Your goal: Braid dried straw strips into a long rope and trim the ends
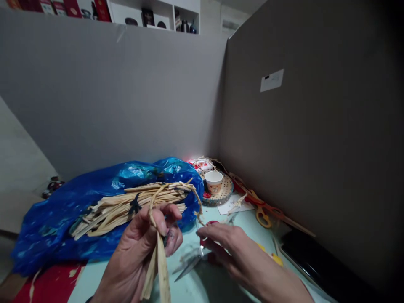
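Observation:
My left hand [139,248] pinches a cord [150,210] twisted from dried pale leaf strips, thumb against fingers. Two flat, untwisted strips [162,269] hang below the pinch. The twisted part arches up and over to the right, its thin end dropping close to my right hand [240,252]. That hand's fingers curl over the red handles of a pair of scissors [191,266], whose blades point down to the left. My right thumb and part of the handles are hidden. Behind my left hand, a bundle of dried strips [116,208], tied with dark string, lies on a blue plastic bag [91,185].
A paper cup [213,182] stands on a round woven mat [225,191] at the back. Orange-handled scissors [262,214] lie by the right partition [299,139]. A black phone-like object [315,261] is at right. A red sheet [52,282] covers the table's left corner.

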Demonstrator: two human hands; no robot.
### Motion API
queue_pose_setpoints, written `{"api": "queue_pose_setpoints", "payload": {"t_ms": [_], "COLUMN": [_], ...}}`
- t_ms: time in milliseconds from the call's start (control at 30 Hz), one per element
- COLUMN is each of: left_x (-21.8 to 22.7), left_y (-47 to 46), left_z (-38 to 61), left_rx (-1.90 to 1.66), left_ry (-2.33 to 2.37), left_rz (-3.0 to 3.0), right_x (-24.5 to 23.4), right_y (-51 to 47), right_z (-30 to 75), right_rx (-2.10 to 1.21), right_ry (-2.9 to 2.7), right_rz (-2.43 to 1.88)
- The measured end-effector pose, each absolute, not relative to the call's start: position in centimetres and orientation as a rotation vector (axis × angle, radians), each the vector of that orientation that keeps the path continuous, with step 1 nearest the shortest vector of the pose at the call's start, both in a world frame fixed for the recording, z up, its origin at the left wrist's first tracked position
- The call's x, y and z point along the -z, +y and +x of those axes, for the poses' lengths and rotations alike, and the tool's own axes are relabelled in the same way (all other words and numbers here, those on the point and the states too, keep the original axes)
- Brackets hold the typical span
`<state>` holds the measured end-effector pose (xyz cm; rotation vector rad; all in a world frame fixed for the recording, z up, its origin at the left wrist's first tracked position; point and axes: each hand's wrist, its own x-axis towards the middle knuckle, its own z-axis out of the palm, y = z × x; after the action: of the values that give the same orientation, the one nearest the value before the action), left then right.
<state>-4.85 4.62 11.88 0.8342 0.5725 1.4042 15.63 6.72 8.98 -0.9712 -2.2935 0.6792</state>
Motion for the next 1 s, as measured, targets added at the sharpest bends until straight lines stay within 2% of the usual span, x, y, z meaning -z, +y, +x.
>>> {"api": "queue_pose_setpoints", "payload": {"t_ms": [167,400,667,867,1000], "left_x": [-11.2,-10.3,-11.0,-12.2,-12.0], "left_y": [4.7,4.2,4.1,3.0,2.2], "left_z": [-4.4,-4.3,-3.4,-2.9,-2.4], "left_rx": [-1.375,-1.441,-1.453,-1.433,-1.427], "left_ry": [0.652,0.803,0.761,0.704,0.718], "left_rz": [0.863,0.903,0.989,0.961,0.903], "right_x": [-11.6,-12.1,-12.8,-13.0,-13.4], "right_y": [5.4,5.4,4.2,2.6,1.5], "right_z": [14.0,12.1,12.3,13.5,12.9], "right_rx": [-0.947,-1.024,-0.874,-0.955,-0.790], "right_ry": [-1.936,-1.738,-1.699,-1.692,-1.761], "right_rz": [-0.923,-0.765,-0.770,-0.903,-0.853]}}
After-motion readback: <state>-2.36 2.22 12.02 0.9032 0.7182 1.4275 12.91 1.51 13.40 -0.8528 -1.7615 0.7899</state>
